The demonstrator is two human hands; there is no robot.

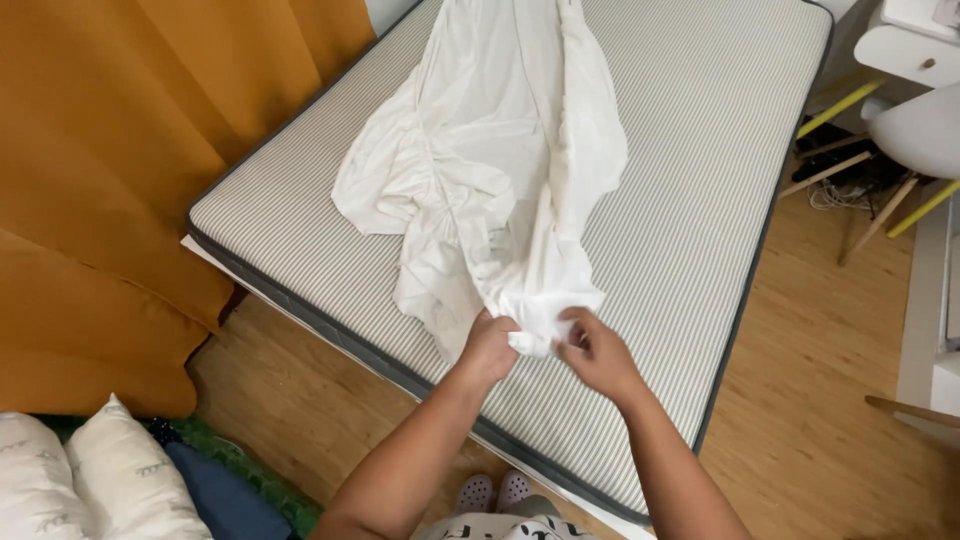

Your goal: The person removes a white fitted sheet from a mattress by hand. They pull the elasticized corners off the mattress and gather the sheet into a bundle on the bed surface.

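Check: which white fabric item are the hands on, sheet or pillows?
The white sheet crumpled on the striped mattress; both hands grip its near edge. The pillows lie untouched on the floor.

This is a bedroom in a home. A bare mattress (690,200) with grey and white stripes lies low on a wooden floor (820,400), with a crumpled white sheet (500,170) on top of it. An orange curtain (100,180) hangs beside it, white pillows (90,480) lie in the corner, and a white chair (915,135) with wooden legs stands near.
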